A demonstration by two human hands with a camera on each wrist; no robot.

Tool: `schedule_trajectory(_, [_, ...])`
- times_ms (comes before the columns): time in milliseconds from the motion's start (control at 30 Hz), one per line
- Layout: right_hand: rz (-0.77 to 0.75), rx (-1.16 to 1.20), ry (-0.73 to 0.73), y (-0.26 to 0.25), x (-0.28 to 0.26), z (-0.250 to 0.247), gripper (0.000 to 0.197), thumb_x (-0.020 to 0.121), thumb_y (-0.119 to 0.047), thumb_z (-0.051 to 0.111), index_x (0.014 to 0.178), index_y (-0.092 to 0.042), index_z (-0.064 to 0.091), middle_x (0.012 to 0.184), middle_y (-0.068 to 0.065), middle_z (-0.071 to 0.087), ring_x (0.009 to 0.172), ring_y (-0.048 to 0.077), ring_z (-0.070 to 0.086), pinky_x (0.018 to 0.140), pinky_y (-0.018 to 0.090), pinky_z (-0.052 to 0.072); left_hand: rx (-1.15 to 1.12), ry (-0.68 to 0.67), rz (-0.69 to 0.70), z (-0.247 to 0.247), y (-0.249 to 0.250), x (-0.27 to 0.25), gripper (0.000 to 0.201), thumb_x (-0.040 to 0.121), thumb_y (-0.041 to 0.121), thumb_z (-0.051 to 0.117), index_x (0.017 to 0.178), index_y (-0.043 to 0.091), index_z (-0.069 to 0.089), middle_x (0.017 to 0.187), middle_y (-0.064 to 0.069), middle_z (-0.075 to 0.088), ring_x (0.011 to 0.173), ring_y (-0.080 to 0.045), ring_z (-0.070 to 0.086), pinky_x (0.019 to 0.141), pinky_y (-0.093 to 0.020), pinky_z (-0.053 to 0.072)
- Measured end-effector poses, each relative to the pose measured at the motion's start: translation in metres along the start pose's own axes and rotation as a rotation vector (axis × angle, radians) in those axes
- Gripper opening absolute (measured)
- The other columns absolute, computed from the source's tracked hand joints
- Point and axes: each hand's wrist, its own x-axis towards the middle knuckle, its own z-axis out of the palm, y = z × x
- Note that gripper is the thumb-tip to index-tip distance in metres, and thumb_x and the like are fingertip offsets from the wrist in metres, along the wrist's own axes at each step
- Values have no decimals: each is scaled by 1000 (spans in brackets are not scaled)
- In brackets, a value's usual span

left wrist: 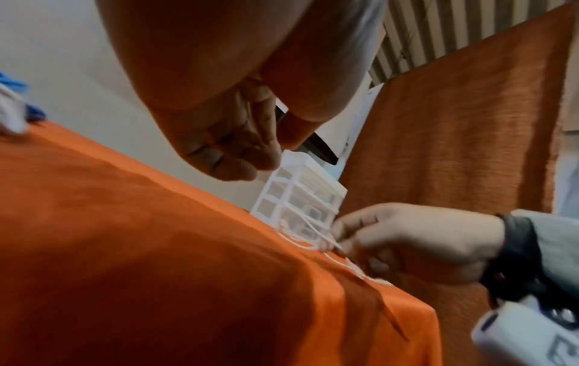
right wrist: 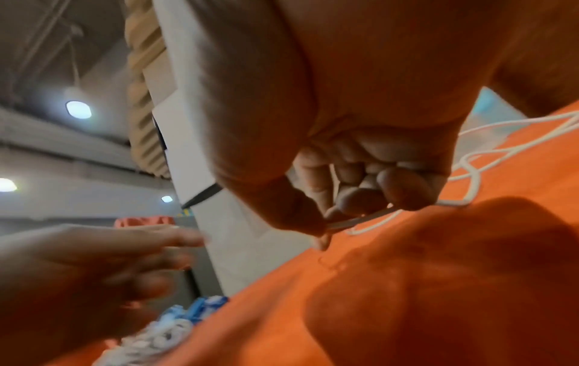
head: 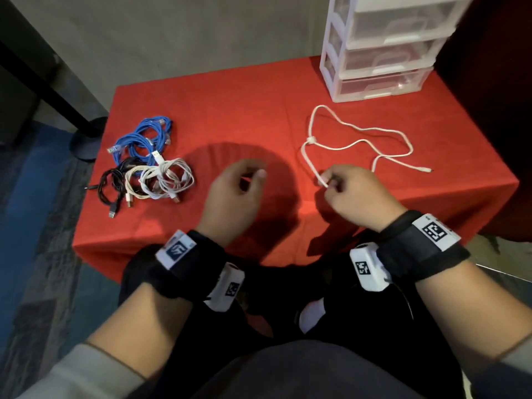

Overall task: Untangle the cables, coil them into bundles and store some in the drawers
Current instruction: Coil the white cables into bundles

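Note:
A long white cable (head: pixel 362 139) lies spread in loops on the red tablecloth (head: pixel 244 110), right of centre. My right hand (head: pixel 354 191) pinches one end of it near the table's front edge; the pinched end (right wrist: pixel 360 220) shows between thumb and fingers in the right wrist view. My left hand (head: pixel 236 188) hovers over the middle of the table with loosely curled fingers (left wrist: pixel 225 158) and holds nothing. A tangled pile sits at the left: blue cables (head: pixel 144 136), white cables (head: pixel 164 180) and a black cable (head: pixel 110 182). The white drawer unit (head: pixel 383 47) stands at the back right, its drawers closed.
The table's front edge runs just before my wrists, with my dark-clothed lap below it. A black post with a round base (head: pixel 86 139) stands on the floor left of the table. An orange-brown curtain (left wrist: pixel 454 136) hangs on the right.

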Motion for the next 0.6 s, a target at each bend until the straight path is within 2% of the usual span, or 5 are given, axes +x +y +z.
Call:
schedule_trajectory(100, [-149,64,-40,-21,-9,9,19,79,-16,59,89,-26,71,77,-9,59,66,2,52,69,25,39,-4,-97,-80,15,2,0,40,92,27,57,132,29,59,129,-5,60,103,-16,66,93,-36,54])
schedule_trajectory(233, [-242,-4,-34,-37,-15,4,14,84,-30,55,87,-34,68,79,-12,59,82,19,55,88,38,39,379,-82,244,8,3,6,73,76,6,52,145,31,52,160,-14,27,144,-32,34,119,-38,29])
schedule_trajectory(333, [-253,13,49,-40,-11,-8,11,88,-34,52,86,-35,63,84,-13,62,86,20,59,90,49,45,269,-157,294,-2,2,9,24,93,13,52,110,16,68,107,-3,68,102,-25,62,93,-44,47])
schedule_trajectory(433, [-292,146,115,-41,-3,-22,11,96,-19,58,87,-22,64,84,-14,67,83,9,63,85,41,51,-76,-337,8,-14,15,1,19,103,18,44,94,11,59,69,2,53,65,-15,50,69,-35,50])
schedule_trajectory(600, [-240,111,192,-37,4,-25,21,92,-39,69,81,-22,65,63,-8,56,61,8,50,64,32,43,-855,-338,-490,-24,42,-4,29,105,18,34,84,14,54,61,7,29,48,-7,26,45,-21,30])
